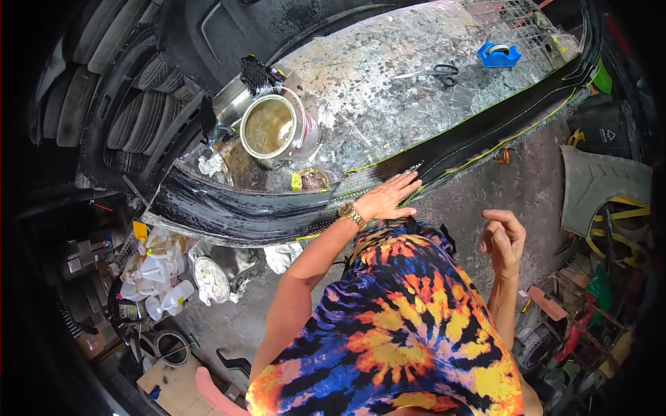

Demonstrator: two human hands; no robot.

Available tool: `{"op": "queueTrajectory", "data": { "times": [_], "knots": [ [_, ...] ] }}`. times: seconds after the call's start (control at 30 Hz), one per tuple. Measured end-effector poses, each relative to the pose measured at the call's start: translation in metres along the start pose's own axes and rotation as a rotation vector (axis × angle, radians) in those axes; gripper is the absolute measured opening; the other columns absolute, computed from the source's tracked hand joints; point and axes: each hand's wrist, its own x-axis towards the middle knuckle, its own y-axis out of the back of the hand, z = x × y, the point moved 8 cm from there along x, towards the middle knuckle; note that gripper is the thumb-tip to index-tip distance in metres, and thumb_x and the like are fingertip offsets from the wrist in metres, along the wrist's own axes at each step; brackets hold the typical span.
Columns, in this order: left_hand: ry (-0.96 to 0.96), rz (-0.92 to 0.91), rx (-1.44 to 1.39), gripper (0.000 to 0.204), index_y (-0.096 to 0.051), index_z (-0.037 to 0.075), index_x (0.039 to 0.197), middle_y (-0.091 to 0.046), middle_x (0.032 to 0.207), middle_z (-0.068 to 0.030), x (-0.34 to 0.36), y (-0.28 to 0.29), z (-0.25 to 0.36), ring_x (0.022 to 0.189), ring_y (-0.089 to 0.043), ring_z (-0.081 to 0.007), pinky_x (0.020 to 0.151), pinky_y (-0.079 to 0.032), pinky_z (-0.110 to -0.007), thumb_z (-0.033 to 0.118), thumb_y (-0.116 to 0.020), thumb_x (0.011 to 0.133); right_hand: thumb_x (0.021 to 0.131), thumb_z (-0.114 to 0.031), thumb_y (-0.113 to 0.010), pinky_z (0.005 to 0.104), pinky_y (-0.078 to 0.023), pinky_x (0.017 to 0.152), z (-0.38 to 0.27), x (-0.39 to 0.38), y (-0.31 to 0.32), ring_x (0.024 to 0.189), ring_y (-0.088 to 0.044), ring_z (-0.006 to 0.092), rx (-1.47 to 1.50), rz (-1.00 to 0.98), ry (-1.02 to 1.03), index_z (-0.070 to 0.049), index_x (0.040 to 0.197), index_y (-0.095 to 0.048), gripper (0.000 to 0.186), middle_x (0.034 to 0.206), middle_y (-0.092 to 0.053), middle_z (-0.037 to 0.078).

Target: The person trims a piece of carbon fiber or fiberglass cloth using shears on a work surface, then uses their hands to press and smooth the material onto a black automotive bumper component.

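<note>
My left hand (390, 197), with a gold watch (352, 214) on its wrist, lies flat with the fingers stretched out. It presses on black woven carbon-fibre cloth (458, 142) that covers part of a long curved panel (243, 213). Yellow edging runs along the cloth. The panel's left part looks glossy black with pale smears. My right hand (505, 239) is raised over the floor, right of my body and apart from the panel. Its fingers are curled in, and I see nothing held in them.
On the spattered worktable (374, 97) stand an open tin can (270, 128), scissors (437, 74) and a blue tape dispenser (498, 54). Tyres (142, 118) are stacked at left. Plastic bottles (170, 299) and a lidded can (211, 279) stand below the panel. A grey body panel (596, 187) is at right.
</note>
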Motion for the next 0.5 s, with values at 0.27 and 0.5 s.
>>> {"op": "queueTrajectory", "data": {
  "times": [0.27,0.5],
  "knots": [
    [0.029,-0.061,-0.047,0.077,-0.023,0.010,0.148,-0.021,0.152,-0.0192,-0.036,0.013,0.004,0.140,-0.023,-0.0357,0.115,-0.023,-0.041,0.054,-0.049,0.090,0.089,-0.033,-0.060,0.0190,-0.034,0.044,0.000,-0.007,0.007,0.048,-0.047,0.0054,-0.024,0.035,0.016,0.001,0.109,-0.059,0.039,0.061,-0.049,-0.002],
    [0.105,-0.090,-0.032,0.076,-0.025,0.010,0.148,-0.029,0.150,-0.0185,-0.063,0.033,0.004,0.138,-0.028,-0.0319,0.114,-0.026,-0.038,0.054,-0.049,0.090,0.088,-0.026,-0.060,0.0194,-0.035,0.046,0.005,-0.002,0.001,0.052,-0.051,0.0067,0.016,0.003,-0.038,0.006,0.108,-0.059,0.037,0.062,-0.049,-0.002]
  ]
}}
